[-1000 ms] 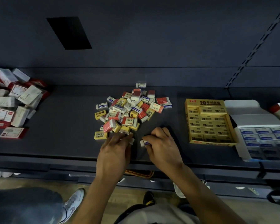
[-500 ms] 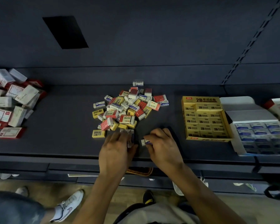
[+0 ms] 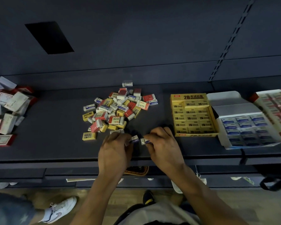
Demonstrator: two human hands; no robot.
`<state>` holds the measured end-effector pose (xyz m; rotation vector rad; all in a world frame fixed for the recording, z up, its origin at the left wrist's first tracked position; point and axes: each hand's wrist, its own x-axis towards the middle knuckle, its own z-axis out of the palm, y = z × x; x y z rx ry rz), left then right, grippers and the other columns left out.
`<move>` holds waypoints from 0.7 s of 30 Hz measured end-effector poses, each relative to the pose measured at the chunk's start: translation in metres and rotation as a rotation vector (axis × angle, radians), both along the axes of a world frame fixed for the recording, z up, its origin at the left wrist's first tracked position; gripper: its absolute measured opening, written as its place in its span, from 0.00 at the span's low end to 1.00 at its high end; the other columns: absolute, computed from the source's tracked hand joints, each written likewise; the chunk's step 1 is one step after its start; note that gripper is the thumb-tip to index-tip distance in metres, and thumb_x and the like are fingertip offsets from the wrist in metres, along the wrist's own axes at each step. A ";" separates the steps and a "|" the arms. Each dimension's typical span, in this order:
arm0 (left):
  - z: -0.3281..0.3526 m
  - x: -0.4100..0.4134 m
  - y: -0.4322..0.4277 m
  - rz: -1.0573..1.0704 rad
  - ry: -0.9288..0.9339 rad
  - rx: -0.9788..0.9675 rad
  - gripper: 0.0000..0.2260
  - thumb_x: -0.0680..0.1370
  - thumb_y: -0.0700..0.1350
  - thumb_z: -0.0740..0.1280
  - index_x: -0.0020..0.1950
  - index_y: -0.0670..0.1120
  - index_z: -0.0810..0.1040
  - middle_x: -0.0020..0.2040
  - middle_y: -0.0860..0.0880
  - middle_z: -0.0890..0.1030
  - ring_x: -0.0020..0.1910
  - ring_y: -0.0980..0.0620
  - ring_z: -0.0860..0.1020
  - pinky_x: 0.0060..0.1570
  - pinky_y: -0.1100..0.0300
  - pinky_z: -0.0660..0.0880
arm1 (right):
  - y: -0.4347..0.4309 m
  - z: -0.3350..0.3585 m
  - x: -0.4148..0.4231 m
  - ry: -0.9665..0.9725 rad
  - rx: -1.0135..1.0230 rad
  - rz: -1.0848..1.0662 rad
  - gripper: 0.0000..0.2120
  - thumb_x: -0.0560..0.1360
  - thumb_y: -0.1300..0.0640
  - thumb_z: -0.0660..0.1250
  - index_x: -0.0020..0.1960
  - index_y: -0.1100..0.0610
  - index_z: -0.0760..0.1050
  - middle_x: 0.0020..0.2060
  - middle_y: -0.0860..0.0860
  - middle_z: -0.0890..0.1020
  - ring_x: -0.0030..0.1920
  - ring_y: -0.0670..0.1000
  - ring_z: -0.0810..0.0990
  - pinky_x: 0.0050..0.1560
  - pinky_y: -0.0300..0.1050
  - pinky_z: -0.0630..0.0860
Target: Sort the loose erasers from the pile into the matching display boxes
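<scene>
Pinching a blue-and-white eraser (image 3: 135,139) between curled fingertips, the left hand (image 3: 115,151) rests near the front edge of the dark shelf (image 3: 55,127). The right hand (image 3: 165,146) grips a second eraser (image 3: 145,141) the same way, and the two erasers sit just apart between the facing fingertips. The pile of loose erasers (image 3: 118,109) lies just beyond the left fingers, the yellow display box (image 3: 193,114) stands just right of the right knuckles, and the blue display box (image 3: 245,127) lies further right.

place: stationery shop | evidence: slotted shelving (image 3: 52,132), stocked eraser display boxes (image 3: 188,96)
</scene>
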<state>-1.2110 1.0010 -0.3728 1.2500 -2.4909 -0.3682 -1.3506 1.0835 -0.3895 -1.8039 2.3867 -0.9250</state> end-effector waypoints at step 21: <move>0.024 -0.135 0.074 -0.267 0.163 -0.006 0.11 0.67 0.41 0.76 0.49 0.48 0.83 0.45 0.50 0.80 0.42 0.48 0.78 0.39 0.59 0.75 | 0.098 0.024 -0.130 0.011 -0.126 -0.155 0.16 0.65 0.65 0.73 0.52 0.55 0.80 0.49 0.53 0.77 0.50 0.55 0.72 0.44 0.42 0.74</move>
